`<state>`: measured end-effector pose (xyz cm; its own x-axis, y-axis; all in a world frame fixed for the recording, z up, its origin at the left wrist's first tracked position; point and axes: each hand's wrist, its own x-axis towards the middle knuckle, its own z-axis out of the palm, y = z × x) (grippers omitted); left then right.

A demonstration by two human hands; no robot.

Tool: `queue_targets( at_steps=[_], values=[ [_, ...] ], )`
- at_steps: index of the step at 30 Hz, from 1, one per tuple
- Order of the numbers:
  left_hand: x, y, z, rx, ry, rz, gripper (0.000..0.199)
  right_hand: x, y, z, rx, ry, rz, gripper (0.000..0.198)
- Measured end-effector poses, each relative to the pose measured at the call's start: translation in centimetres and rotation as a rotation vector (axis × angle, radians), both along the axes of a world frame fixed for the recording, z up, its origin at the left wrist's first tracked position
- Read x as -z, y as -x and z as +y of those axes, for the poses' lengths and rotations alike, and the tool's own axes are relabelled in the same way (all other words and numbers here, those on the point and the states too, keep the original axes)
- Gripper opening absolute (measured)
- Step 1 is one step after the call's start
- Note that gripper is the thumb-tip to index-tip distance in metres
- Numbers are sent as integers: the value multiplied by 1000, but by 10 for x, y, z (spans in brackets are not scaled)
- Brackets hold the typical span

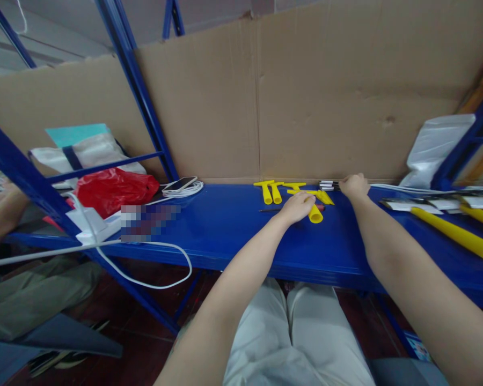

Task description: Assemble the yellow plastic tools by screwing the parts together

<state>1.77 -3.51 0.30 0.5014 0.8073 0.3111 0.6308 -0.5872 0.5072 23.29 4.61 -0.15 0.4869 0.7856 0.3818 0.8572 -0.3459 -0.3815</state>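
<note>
My left hand [298,208] is at the middle of the blue shelf, its fingers curled around a yellow tubular plastic handle [316,215] whose open end faces me. A thin dark rod [269,210] lies left of this hand, and a reddish bit shows at its right; whether they belong together is hidden. Just behind are more yellow T-shaped handles [268,194]. Farther back, close to the cardboard, my right hand [355,186] is closed with bent fingers. Small white-and-dark strips [326,185] lie beside its fingertips; what it grips is hidden.
Long yellow-handled tools [454,233] with white and dark heads lie at right, below a clear plastic bag [437,150]. At left are a phone [181,185], a red bag [115,190] and a white cable [185,262] hanging over the edge. Another person's arm [2,214] shows far left.
</note>
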Motion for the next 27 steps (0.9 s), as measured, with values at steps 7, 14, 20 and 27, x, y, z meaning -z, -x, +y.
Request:
queue_targets(
  at_steps=[7,14,20,27],
  values=[
    [0,1,1,0,5,-6,38,-7,2,0,-12,-175,91,35],
    [1,1,1,-10,6,-51,36,-26,23,-4,-140,-382,185,35],
    [1,0,0,-37,20,-115,36,-39,47,-30,-306,-333,169,33],
    [-2,3,-5,-144,97,-164,40,-29,48,-65,-443,-170,244,24]
  ],
)
